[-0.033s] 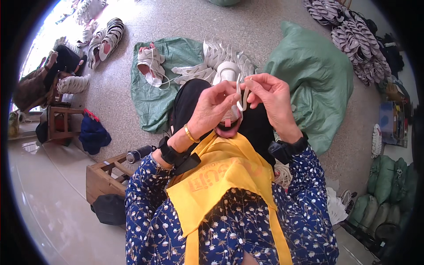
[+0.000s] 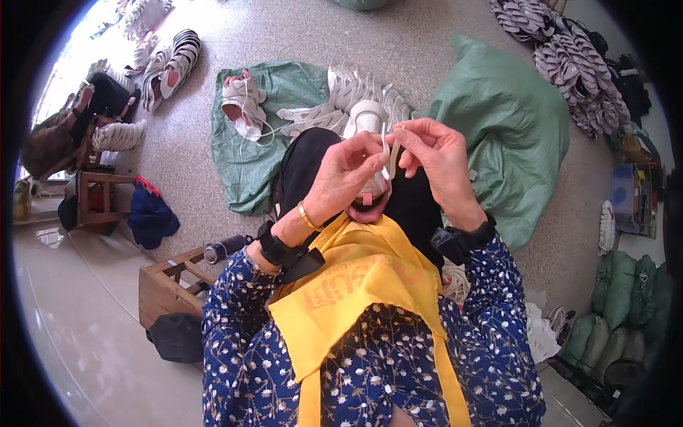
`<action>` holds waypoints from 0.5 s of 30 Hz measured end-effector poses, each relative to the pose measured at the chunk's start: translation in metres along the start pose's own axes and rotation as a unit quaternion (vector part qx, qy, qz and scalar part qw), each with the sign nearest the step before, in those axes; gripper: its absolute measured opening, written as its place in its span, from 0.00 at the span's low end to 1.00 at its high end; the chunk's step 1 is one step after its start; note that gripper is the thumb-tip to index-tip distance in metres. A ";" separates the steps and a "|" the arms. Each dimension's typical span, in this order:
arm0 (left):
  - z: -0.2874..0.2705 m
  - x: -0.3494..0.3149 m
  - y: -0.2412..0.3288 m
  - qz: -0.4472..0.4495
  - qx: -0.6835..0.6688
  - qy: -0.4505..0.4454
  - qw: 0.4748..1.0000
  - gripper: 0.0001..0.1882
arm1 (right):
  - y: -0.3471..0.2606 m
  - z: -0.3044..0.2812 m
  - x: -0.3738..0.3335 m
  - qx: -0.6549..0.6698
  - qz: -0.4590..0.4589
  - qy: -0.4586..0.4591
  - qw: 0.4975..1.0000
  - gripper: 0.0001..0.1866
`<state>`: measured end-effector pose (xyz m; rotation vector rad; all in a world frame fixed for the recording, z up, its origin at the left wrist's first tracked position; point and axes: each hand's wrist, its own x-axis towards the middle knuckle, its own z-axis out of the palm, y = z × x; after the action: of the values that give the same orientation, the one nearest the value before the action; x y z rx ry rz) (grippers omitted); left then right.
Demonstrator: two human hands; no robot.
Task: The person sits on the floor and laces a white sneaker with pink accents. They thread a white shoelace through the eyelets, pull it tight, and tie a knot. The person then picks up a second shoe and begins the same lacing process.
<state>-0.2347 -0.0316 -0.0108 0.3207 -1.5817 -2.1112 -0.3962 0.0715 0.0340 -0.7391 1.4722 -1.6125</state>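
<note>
Fingers (image 2: 420, 127) of left hand (image 2: 343, 176) and right hand (image 2: 442, 160) pinch the lace (image 2: 393, 164) mid-frame, nearly unmoved, so I judge the work little advanced.

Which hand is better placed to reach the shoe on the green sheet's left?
Probably the left hand: it is nearer the shoe; the right hand is farther across. Both are busy at the lace, though.

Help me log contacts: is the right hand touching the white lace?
Touching. The head view shows the right hand pinching the white lace, a strand hanging below.
</note>
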 end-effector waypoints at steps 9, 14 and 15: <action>0.007 0.000 0.000 0.033 -0.052 0.037 0.997 0.05 | 0.001 0.003 -0.001 0.004 -0.003 0.023 1.000 0.12; 0.002 -0.001 0.000 0.008 -0.055 0.035 0.998 0.05 | 0.012 -0.004 -0.010 -0.031 0.023 -0.041 0.998 0.13; 0.000 -0.001 -0.003 0.007 -0.050 0.035 0.998 0.05 | 0.015 -0.004 -0.010 -0.042 0.014 -0.050 0.998 0.13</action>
<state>-0.2346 -0.0305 -0.0140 0.3441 -1.4296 -2.1367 -0.3921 0.0827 0.0201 -0.8306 1.4787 -1.4785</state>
